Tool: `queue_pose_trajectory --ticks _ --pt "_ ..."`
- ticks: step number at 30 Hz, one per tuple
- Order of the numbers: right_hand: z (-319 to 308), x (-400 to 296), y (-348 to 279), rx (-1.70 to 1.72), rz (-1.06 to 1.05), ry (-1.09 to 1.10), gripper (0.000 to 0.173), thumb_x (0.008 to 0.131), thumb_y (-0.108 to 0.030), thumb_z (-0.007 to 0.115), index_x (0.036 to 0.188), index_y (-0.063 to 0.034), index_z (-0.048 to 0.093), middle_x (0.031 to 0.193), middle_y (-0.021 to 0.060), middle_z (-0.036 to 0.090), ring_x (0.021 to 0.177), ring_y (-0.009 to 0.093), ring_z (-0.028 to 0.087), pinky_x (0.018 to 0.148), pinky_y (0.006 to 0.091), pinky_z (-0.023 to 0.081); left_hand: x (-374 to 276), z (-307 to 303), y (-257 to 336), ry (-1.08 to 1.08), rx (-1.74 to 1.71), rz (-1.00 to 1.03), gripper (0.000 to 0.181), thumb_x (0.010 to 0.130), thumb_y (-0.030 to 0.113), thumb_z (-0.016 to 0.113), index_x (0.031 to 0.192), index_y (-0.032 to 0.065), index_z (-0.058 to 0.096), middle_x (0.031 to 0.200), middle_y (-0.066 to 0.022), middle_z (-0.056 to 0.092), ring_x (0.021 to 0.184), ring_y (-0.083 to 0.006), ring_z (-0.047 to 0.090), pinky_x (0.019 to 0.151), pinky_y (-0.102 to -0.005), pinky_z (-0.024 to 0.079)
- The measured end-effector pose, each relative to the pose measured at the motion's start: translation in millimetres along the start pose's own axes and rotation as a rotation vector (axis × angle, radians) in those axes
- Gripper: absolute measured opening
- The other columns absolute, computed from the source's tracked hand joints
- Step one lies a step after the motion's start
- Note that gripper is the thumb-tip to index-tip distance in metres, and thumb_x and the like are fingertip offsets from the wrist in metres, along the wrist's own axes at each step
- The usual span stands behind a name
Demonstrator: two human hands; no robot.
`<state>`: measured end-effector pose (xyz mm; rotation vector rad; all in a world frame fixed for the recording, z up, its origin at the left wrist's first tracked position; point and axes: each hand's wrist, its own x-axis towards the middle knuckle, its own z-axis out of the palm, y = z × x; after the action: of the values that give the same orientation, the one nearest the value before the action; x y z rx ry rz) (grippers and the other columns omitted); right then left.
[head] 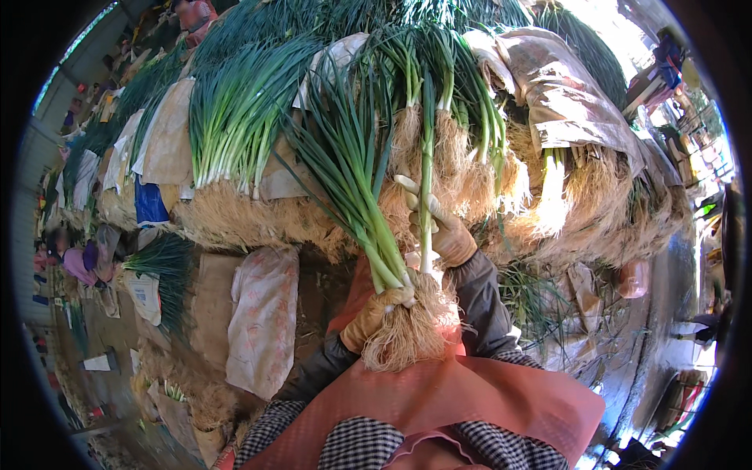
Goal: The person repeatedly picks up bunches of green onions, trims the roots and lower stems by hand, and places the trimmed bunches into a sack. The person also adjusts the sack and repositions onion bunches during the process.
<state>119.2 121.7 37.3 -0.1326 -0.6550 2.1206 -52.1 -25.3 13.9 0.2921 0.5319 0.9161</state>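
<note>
My left hand (376, 317), in a tan work glove, grips a small bunch of green onions (361, 202) low on the stems. Their leaves lean up and to the left, and a tangle of pale roots (399, 346) hangs below the fist. My right hand (451, 238), gloved too, closes around a single green onion stalk (427, 147) held upright beside the bunch. The stalk's roots meet those of the bunch just above my red apron (435, 390). How far the two root masses are tangled cannot be told.
Ahead lies a long heap of green onions (241, 123), roots towards me, partly covered by woven sacks (558, 88). A pale sack (264, 317) lies at left, near another bundle of onions (167, 276). Loose leaves (529, 299) litter the right side. Other people are farther off at left.
</note>
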Motion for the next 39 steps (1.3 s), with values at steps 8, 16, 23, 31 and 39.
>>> queue_pose_trajectory --ticks 8,16,23,31,39 --pt "6 -96 47 -0.706 0.006 0.424 0.042 0.102 -0.036 0.048 0.128 -0.0034 0.055 0.076 -0.0075 0.05 0.06 0.003 0.041 0.051 0.0177 0.034 2 -4 12 0.133 -0.178 0.078 0.041 0.087 0.005 0.062 0.125 0.0017 0.048 0.092 -0.003 0.056 0.081 -0.0119 0.058 0.079 -0.0264 0.053" --pt "-50 -250 -19 -2.196 0.213 1.185 0.056 0.091 -0.03 0.066 0.133 0.0019 0.05 0.122 0.0272 0.059 0.109 0.043 0.061 0.088 0.0424 0.053 3 20 15 0.145 0.297 0.113 0.033 0.089 0.011 0.061 0.119 -0.0004 0.055 0.101 -0.0048 0.06 0.087 -0.0129 0.059 0.083 -0.0285 0.051" --pt "18 -28 -14 -1.806 -0.164 0.591 0.071 0.091 -0.047 0.064 0.137 0.0019 0.043 0.108 0.0226 0.066 0.088 0.028 0.067 0.072 0.038 0.054 14 31 -16 -0.109 0.358 0.2 0.03 0.091 0.01 0.065 0.117 0.0012 0.053 0.104 -0.0037 0.056 0.087 -0.0117 0.056 0.079 -0.0265 0.048" --pt "2 19 -33 -2.376 0.082 0.745 0.056 0.101 -0.05 0.038 0.077 -0.0069 0.063 0.06 0.0159 0.06 0.053 0.033 0.06 0.05 0.0428 0.048 21 16 -29 0.139 0.47 0.201 0.032 0.087 0.003 0.07 0.116 -0.0003 0.059 0.104 -0.0045 0.064 0.091 -0.0128 0.062 0.079 -0.0277 0.053" --pt "1 -215 6 -0.982 0.107 1.098 0.029 0.101 -0.029 0.052 0.095 -0.0029 0.065 0.059 -0.0007 0.052 0.052 0.014 0.052 0.049 0.029 0.042 27 8 -25 0.075 0.291 0.133 0.024 0.092 0.005 0.062 0.115 -0.0018 0.057 0.104 -0.008 0.062 0.095 -0.0147 0.061 0.084 -0.0291 0.051"
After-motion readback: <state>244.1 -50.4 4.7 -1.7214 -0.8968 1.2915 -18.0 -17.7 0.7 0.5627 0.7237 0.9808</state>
